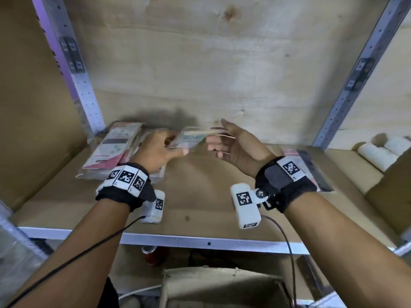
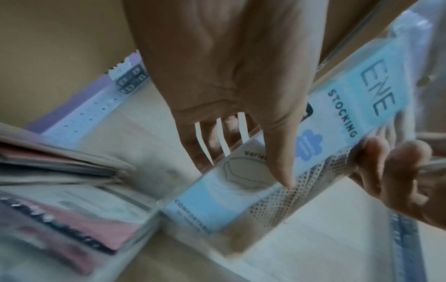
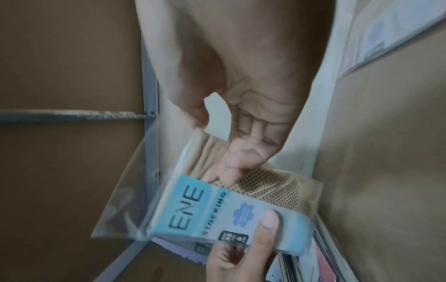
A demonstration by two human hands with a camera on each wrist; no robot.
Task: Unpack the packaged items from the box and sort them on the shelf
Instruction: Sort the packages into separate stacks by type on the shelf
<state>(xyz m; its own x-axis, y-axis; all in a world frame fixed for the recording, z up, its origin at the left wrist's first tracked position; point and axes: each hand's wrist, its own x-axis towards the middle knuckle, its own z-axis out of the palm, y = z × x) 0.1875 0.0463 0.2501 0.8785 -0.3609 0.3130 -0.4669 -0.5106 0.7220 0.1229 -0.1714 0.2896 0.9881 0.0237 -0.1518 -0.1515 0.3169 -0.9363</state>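
- While both hands hold it above the shelf (image 1: 200,218), the stocking packet (image 1: 189,138) hangs level.
- Left hand (image 1: 160,152) pinches one end; right hand (image 1: 235,145) the other.
- Best lowered flat beside the pink packets (image 1: 111,150).

Head cam looks down-forward at the shelf (image 1: 200,218) from above both wrists; wrist cams sit close, facing along the fingers — all three share the stocking packet (image 2: 337,124).

We see a brown shelf board (image 1: 200,196) with a pale metal front edge. A stack of pink packets (image 1: 115,150) lies at its left, another packet (image 1: 309,170) at its right.
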